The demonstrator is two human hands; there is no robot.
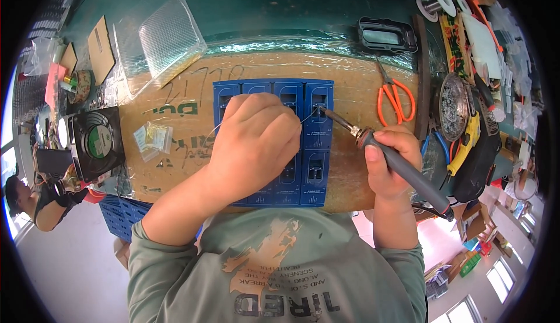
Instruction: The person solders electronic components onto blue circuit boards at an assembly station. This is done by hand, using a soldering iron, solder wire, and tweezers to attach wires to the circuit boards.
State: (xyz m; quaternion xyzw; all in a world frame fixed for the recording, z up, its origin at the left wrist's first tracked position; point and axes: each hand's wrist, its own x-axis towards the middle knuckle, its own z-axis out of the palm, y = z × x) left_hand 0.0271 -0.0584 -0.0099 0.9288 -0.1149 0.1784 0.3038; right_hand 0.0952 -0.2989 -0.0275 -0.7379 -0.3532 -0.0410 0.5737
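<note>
A blue circuit board panel (318, 135), divided into several matching boards, lies on a sheet of brown cardboard in front of me. My left hand (254, 142) is closed in a pinch over the panel and hides much of it. Thin solder wire (308, 118) runs out of its fingertips to the top right board. My right hand (392, 162) grips the grey handle of a soldering iron (429, 191), pointing up and left. The iron's tip is at a part on that same board, close to the wire's end; whether they touch is too small to tell.
Orange-handled pliers (398, 98) and a black tray (387, 35) lie right of the panel, with a metal dish (454, 107) and yellow-handled tool (465, 145) beyond. Leftward are a clear plastic tray (160, 37), small bags (153, 140), a black fan (96, 142) and another person (44, 203).
</note>
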